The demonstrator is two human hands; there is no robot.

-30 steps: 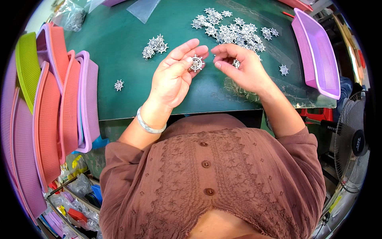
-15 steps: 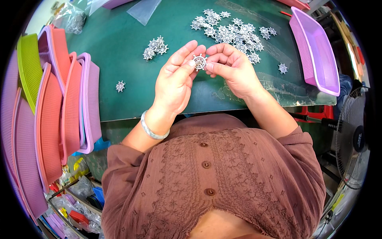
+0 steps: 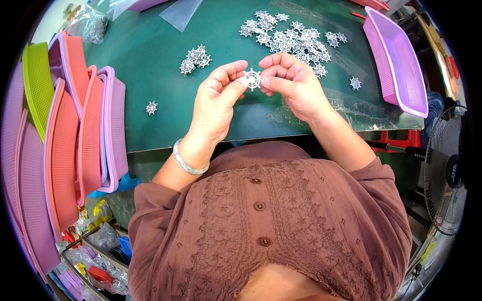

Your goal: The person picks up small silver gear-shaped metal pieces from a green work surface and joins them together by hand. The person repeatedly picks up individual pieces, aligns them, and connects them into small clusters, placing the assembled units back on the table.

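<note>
Between my two hands, a small silver ship's-wheel charm (image 3: 252, 79) is held up over the table. My left hand (image 3: 221, 95) pinches its left edge with thumb and fingers. My right hand (image 3: 296, 88) has thumb and forefinger closed on its right edge. Beyond my hands lies a large loose pile of similar silver wheel charms (image 3: 298, 44). To the left is a smaller heap of charms (image 3: 195, 60). One single charm (image 3: 151, 108) lies at the far left, another charm (image 3: 355, 83) at the right.
A green table (image 3: 150, 65) carries everything. At its right edge stands a purple plastic basket (image 3: 396, 65). Stacked pink, purple and green baskets (image 3: 68, 145) fill the left side. A clear plastic bag (image 3: 182, 14) lies at the back. A fan (image 3: 442, 170) stands at the right.
My left fingers, stretched up behind the charm before, are now curled in. The charm faces the camera more squarely, still between both hands.
</note>
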